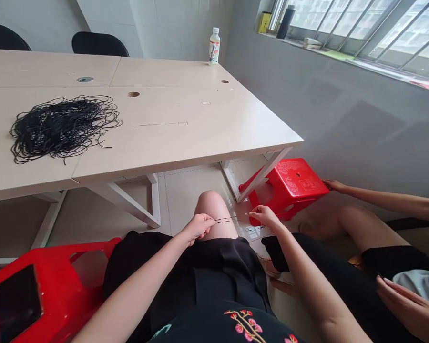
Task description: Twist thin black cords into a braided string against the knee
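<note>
A thin dark cord (229, 219) stretches in two near-parallel strands between my hands, just above my bare knee. My left hand (199, 226) is closed on one end of it, the fingertips pinched together. At the other end my right hand (264, 216) pinches the strands, beside the red stool. A large loose heap of black cord (62, 126) lies on the left part of the pale table (186, 143). Some thin dark strands hang or lie below my right hand; which, I cannot tell.
A red stool (296, 178) stands by the table's right leg, with a co-worker's hand (335, 186) at its edge. Another red stool (64, 286) at lower left carries a dark phone-like slab (19, 302). A bottle (214, 47) stands at the table's far corner. The co-worker sits close on my right.
</note>
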`<action>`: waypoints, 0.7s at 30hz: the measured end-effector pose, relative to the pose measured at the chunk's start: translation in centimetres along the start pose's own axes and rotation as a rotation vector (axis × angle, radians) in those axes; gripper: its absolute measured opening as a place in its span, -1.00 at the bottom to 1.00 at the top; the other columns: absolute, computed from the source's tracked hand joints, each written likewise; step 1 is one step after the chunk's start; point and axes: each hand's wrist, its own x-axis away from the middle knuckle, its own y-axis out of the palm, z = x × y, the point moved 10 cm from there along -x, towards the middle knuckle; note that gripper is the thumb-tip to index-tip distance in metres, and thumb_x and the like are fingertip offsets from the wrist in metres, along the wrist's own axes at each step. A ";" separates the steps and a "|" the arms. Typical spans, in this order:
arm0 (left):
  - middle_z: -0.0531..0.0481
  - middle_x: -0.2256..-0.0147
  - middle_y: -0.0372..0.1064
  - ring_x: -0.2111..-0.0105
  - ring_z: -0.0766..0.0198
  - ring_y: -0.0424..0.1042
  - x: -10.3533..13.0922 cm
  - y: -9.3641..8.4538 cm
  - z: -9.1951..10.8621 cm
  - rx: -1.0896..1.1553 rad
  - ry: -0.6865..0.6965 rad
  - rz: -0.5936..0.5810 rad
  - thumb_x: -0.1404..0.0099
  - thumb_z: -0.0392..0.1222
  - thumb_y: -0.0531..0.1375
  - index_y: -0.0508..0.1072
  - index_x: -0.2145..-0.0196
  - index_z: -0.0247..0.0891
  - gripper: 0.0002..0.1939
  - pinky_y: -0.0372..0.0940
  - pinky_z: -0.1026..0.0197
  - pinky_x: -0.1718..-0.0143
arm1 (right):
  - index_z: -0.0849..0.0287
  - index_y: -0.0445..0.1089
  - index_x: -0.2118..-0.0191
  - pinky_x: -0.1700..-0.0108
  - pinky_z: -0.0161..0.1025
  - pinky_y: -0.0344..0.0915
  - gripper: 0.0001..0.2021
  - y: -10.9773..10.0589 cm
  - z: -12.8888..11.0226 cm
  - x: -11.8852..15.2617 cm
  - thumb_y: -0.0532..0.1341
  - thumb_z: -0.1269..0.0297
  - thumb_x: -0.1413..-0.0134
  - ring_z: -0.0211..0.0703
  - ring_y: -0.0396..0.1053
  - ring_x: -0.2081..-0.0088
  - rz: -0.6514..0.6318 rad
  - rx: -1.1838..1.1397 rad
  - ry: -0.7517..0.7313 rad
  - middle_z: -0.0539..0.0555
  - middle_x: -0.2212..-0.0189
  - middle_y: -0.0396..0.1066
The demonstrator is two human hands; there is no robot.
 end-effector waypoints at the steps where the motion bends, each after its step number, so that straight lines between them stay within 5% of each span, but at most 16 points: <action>1: 0.20 0.68 0.07 0.74 0.53 -0.06 -0.1 0.0 0.0 -0.015 0.003 0.020 -0.06 -0.19 0.13 0.31 0.46 -0.28 -0.90 -0.16 0.40 0.72 | 0.25 0.37 0.51 0.62 -0.38 0.07 -0.78 -0.6 0.2 0.0 0.34 0.25 0.35 -0.37 0.16 0.67 -0.004 0.023 -0.006 -0.05 0.69 0.29; 5: 0.18 0.68 0.08 0.72 0.50 0.00 -0.4 0.2 -0.1 -0.041 0.027 0.061 -0.06 -0.19 0.13 0.32 0.46 -0.28 -0.90 -0.11 0.40 0.71 | 0.25 0.44 0.32 0.41 -0.27 0.28 -0.59 -2.1 -0.9 0.8 0.41 0.31 0.49 -0.14 0.39 0.41 0.024 0.068 -0.077 0.09 0.45 0.45; 9: 0.18 0.67 0.09 0.74 0.51 0.00 -0.5 0.7 0.0 -0.054 0.041 0.071 -0.06 -0.19 0.12 0.30 0.46 -0.27 -0.90 -0.11 0.40 0.72 | 0.18 0.39 0.12 0.18 -0.22 0.31 -0.63 0.9 -4.5 3.6 0.27 0.19 0.13 -0.09 0.37 0.13 0.076 0.046 -0.222 0.17 0.11 0.39; 13: 0.18 0.67 0.12 0.75 0.53 -0.01 -0.7 1.3 0.3 -0.060 0.062 0.068 -0.07 -0.18 0.12 0.26 0.51 -0.26 -0.88 -0.14 0.39 0.73 | 0.18 0.37 0.12 0.00 -0.14 0.24 -0.68 6.4 -8.6 7.5 0.21 0.17 0.02 -0.08 0.29 0.03 0.135 0.056 -0.517 0.18 0.08 0.33; 16: 0.19 0.68 0.10 0.76 0.52 -0.01 -0.9 1.5 0.4 -0.070 0.075 0.079 -0.09 -0.16 0.12 0.25 0.51 -0.26 -0.87 -0.13 0.39 0.73 | 0.18 0.36 0.14 -0.05 -0.07 0.18 -0.73 7.1 -9.3 9.1 0.18 0.21 -0.01 -0.06 0.25 0.02 0.286 0.053 -0.591 0.19 0.11 0.31; 21: 0.21 0.72 0.07 0.77 0.51 -0.02 -1.1 1.9 0.5 -0.087 0.079 0.070 -0.10 -0.14 0.10 0.28 0.48 -0.26 -0.87 -0.12 0.40 0.74 | 0.15 0.32 0.16 -0.04 -0.06 0.15 -0.74 7.3 -9.0 8.6 0.11 0.37 0.04 -0.07 0.22 0.04 0.310 0.097 -0.521 0.15 0.13 0.29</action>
